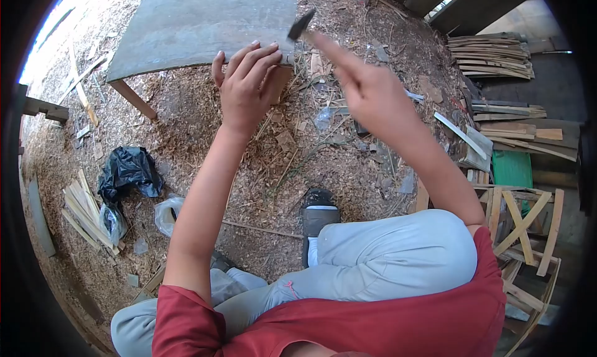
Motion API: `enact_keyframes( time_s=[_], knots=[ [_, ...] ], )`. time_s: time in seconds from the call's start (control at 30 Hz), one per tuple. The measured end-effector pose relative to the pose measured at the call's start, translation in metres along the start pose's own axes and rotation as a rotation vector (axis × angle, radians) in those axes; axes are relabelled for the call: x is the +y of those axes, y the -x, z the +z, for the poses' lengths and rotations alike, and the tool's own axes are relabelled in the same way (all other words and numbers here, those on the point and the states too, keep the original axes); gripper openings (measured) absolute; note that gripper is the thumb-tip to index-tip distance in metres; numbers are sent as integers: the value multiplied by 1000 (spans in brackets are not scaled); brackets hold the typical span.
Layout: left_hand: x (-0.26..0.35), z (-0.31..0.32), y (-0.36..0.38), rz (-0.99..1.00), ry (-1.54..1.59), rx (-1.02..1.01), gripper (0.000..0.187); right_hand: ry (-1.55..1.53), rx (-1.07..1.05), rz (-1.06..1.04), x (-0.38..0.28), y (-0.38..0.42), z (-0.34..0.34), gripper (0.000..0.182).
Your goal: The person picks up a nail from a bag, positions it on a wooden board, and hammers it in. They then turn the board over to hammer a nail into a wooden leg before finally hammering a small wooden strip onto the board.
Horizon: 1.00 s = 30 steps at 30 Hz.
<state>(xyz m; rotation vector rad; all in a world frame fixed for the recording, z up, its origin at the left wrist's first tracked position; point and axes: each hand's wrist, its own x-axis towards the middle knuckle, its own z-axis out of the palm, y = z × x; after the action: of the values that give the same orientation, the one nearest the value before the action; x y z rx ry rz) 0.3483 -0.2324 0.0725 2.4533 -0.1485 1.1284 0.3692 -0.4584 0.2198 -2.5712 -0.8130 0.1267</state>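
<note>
Two bare hands were in view above a floor covered in sawdust and wood chips (186, 127). Left hand (245, 86) rested with fingers curled over the near edge of a grey board (199, 21), thumb on the side facing the person, gripping that edge at its right corner. The board lay flat and raised off the floor; one wooden leg (134, 99) showed beneath its near left corner. Right hand (367, 90) was held above the floor just right of the board's corner, closed around the handle of a dark-headed tool (301, 25); only the dark head protruded past the fingers, tilted, close to the board's right edge. Whether the head touched the board could not be told. Handle was hidden in the fist. The person sat with knees bent, in a red shirt and light trousers, one dark shoe (319, 211) planted on the sawdust between the arms. Black plastic bag (129, 169) lay on the floor at left, with a bundle of thin wooden strips (84, 214) just beside it. Stacked wooden slats (491, 55) sat at upper right, well apart from the hands.
</note>
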Motion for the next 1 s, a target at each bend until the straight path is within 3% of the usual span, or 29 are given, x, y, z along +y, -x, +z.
enact_keyframes(
  time_s=[0.07, 0.13, 0.17, 0.23, 0.27, 0.33, 0.37, 0.43, 0.47, 0.6, 0.67, 0.7, 0.8, 0.9, 0.93, 1.0],
  knots=[
    [1, 1, 2, -12, 11, -5, 31, -111, 108, 15, -6, -2, -9, 61],
    [2, 1, 2, -17, 26, -5, 31, -206, 499, -257, -7, -8, -14, 61],
    [3, 1, 2, -15, 19, 0, 31, -201, 503, -258, -4, -6, -8, 61],
    [3, -1, -1, -11, 9, 11, 32, 40, 215, -201, 3, 0, 13, 58],
    [4, -1, -1, -14, 18, 2, 32, 41, 215, -210, 4, -2, 13, 58],
    [3, -2, 0, -23, 29, 0, 32, 106, -43, -51, 6, -5, 11, 57],
    [2, -2, 1, -29, 23, 0, 32, 104, -48, -57, 5, -6, 8, 57],
    [3, 0, 2, -21, 34, 8, 32, -120, 324, -166, -5, -8, -6, 57],
    [3, 0, 3, -23, 35, 6, 32, -120, 322, -164, -4, -6, -3, 57],
    [4, 0, 0, -14, 29, 12, 31, -149, 301, -201, 2, -2, 11, 58],
    [2, 0, 2, -26, 16, 3, 32, 89, -52, -110, 8, -2, 18, 58],
    [1, -1, 0, -29, 27, 10, 31, 86, -65, -121, 4, -4, 14, 58],
    [2, 1, 4, -26, 38, 18, 30, -142, 327, -167, -9, -7, -12, 58],
    [2, 2, 3, -22, 32, 29, 30, -232, 393, -179, -4, -1, 3, 56],
    [1, 1, 2, -24, 30, 22, 30, -32, 148, -156, 3, 0, 11, 55],
    [1, 0, 2, -25, 31, 25, 31, 18, 36, -108, 7, -2, 13, 57]
  ],
)
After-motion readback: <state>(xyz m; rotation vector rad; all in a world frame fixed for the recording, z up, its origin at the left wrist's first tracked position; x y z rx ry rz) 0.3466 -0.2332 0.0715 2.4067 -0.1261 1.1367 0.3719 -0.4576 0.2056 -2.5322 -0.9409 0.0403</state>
